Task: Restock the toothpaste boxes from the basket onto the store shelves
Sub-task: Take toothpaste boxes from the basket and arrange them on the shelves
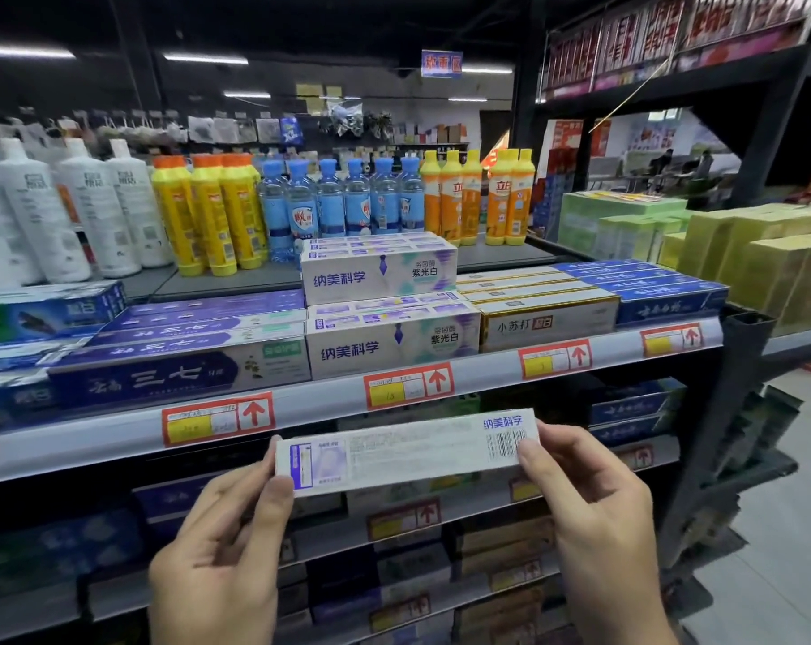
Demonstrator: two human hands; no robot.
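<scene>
A white toothpaste box (408,451) is held level and lengthwise just in front of the shelf (329,407) rail, barcode side turned toward the camera. Its left end is pinched in the grip of the left hand (226,551), thumb on the front face; its right end is pinched likewise by the right hand (594,519). Both forearms are cut off at the bottom edge. The box's fine print is blurred, and the lower shelves are too dark to be read.

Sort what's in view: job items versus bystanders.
Job: toothpaste box held by left hand and right hand; matching purple-white stack; shelf edge.
Bystanders: white bottles, orange-capped yellow bottles, blue bottles, green cartons.
</scene>
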